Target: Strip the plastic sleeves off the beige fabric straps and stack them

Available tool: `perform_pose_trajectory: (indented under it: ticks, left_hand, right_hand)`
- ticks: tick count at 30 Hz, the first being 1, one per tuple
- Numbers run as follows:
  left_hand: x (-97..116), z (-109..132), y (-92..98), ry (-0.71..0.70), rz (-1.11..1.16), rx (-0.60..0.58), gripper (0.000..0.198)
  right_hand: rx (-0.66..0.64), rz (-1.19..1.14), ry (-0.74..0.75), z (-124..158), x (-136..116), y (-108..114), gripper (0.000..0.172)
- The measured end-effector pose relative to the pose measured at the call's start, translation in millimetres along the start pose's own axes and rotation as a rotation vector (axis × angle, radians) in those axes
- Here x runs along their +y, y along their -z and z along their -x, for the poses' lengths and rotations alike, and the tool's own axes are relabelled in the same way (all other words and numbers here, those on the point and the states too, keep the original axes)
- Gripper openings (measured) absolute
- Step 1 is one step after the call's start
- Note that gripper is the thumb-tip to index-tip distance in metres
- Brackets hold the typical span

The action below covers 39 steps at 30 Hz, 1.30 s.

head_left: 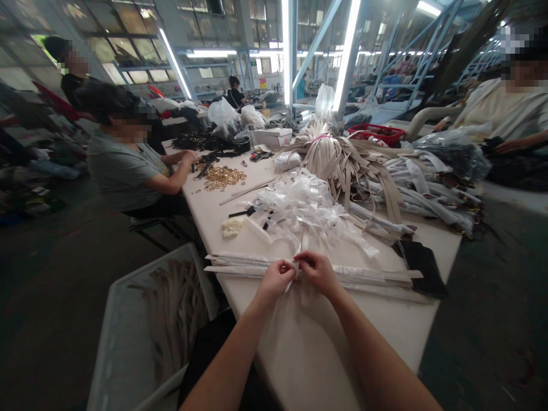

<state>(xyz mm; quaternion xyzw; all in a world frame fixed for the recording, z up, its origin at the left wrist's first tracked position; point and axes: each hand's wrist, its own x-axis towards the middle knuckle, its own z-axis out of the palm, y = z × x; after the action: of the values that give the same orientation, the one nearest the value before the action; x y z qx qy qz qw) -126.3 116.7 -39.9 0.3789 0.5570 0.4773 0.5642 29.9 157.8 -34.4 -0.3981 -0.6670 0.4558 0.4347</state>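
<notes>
My left hand [279, 276] and my right hand [317, 270] are close together over the table, fingers of each pinched. Between them is a thin, translucent plastic sleeve [289, 284], partly hidden by the fingertips. Beneath the hands, long beige straps [377, 274] lie crosswise, some covered in clear plastic. Just beyond rises a loose heap of clear plastic sleeves [299, 197]. A pale strip shows between the heap and my fingers, but its exact kind is unclear.
A tied bundle of beige straps [325, 157] lies farther back, with wrapped straps [422, 191] to its right. Gold metal pieces [223, 178] lie near a seated co-worker [128, 165]. Left of the table [338, 348] stands a plastic bin [115, 319] holding straps. A black pouch-like item [422, 268] lies right.
</notes>
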Motion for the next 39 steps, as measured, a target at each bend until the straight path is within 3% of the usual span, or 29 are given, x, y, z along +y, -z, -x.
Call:
perform_pose_trajectory:
  ticks: [5, 12, 15, 18, 24, 30, 36, 39]
  left_hand:
    - [0, 4, -0.7, 0.002, -0.061, -0.062, 0.023]
    - [-2, 14, 3.1, 0.098, -0.007, -0.199, 0.03]
    - [-2, 15, 0.0, 0.116, -0.036, -0.148, 0.032]
    - [1, 14, -6.6, 0.018, -0.103, -0.044, 0.037]
    - [7, 9, -11.1, -0.135, -0.275, -0.087, 0.033]
    - [9, 11, -7.6, 0.018, -0.063, -0.127, 0.041]
    - [10, 17, -5.3, 0.082, 0.042, -0.299, 0.024]
    - [9, 19, -7.1, 0.046, 0.08, -0.23, 0.027]
  right_hand:
    - [-0.022, -0.135, -0.096, -1, 0, 0, 0.015]
    - [0.0, -0.247, -0.176, -4, 9, 0, 0.029]
    - [0.014, -0.275, -0.199, -4, 10, 1, 0.032]
    - [0.024, -0.295, -0.209, -3, 10, 1, 0.032]
    - [0.026, -0.287, -0.213, -4, 9, 2, 0.03]
    - [0.01, -0.301, -0.225, -5, 10, 4, 0.03]
    - [-0.033, -0.455, -0.3, -4, 8, 12, 0.014]
    - [-0.048, -0.501, -0.344, -4, 10, 15, 0.014]
